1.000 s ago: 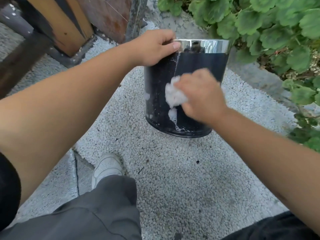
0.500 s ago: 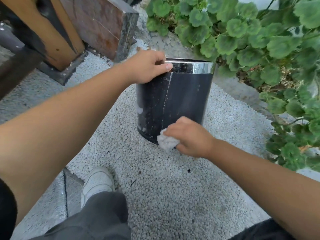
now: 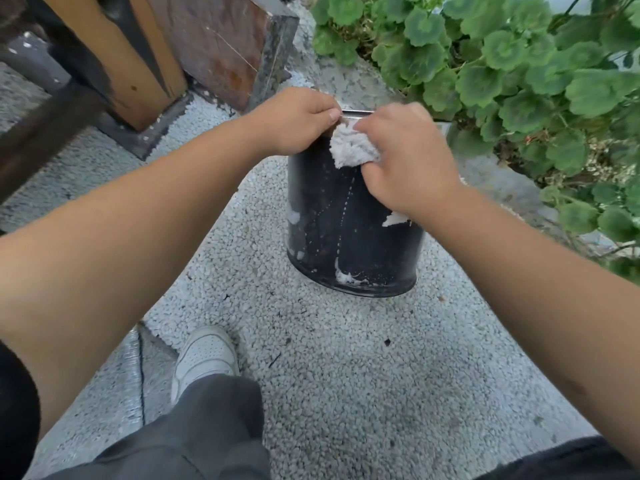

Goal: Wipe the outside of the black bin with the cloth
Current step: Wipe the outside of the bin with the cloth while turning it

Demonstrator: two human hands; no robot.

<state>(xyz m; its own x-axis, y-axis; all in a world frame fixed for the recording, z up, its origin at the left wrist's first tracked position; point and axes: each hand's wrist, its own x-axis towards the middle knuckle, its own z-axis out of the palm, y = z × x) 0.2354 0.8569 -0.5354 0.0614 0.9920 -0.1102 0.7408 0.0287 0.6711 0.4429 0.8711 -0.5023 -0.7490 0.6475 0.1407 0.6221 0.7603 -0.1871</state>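
Note:
The black bin (image 3: 353, 237) stands upright on pebbled ground, with a chrome rim and white streaks and smears down its near side. My left hand (image 3: 294, 123) grips the rim at its left. My right hand (image 3: 405, 161) presses a crumpled white cloth (image 3: 351, 147) against the upper part of the bin's near wall, just under the rim. The two hands nearly touch. Most of the rim is hidden behind them.
Green leafy plants (image 3: 512, 67) crowd close behind and to the right of the bin. A wooden post (image 3: 138, 64) and a rusty brown block (image 3: 225, 43) stand at the back left. My white shoe (image 3: 204, 358) rests on the pebbles below the bin.
My right hand has carried the cloth up from the bin's base to just under the rim. My left hand stays on the rim. The view has shifted a little.

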